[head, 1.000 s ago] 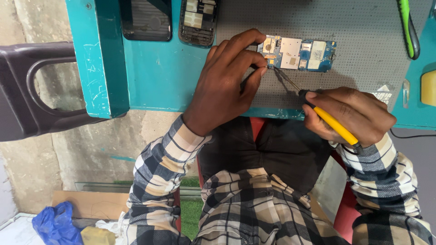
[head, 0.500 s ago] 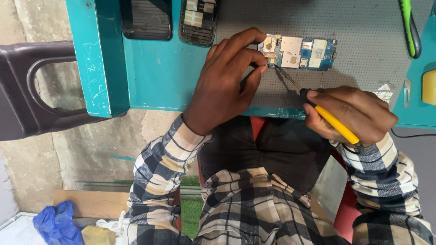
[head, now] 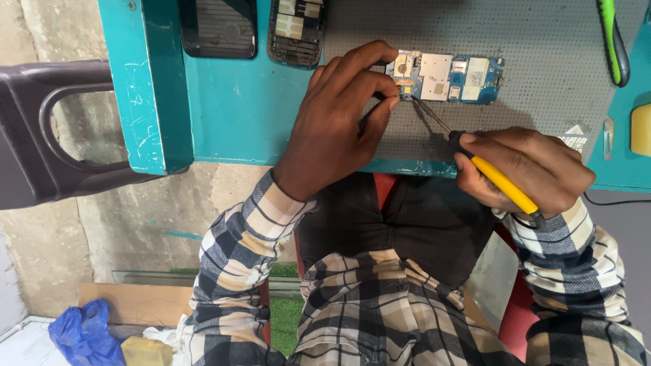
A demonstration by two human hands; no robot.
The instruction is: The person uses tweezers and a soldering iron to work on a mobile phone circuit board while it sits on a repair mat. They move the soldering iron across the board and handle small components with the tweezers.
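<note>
A blue phone circuit board (head: pixel 456 77) lies flat on a grey perforated mat (head: pixel 542 81) on the teal workbench. My left hand (head: pixel 336 125) rests on the mat, fingertips pinching the board's left end. My right hand (head: pixel 532 169) grips a yellow-handled screwdriver (head: pixel 498 179). Its thin metal shaft runs up and left, with the tip touching the board's lower left corner beside my left fingers.
Two dark phone housings (head: pixel 218 28) (head: pixel 296 30) lie at the back of the teal bench (head: pixel 230 108). A green-handled tool (head: pixel 614 41) is at the upper right. A dark plastic chair (head: pixel 47 135) stands left. A blue bag (head: pixel 85 335) lies on the floor.
</note>
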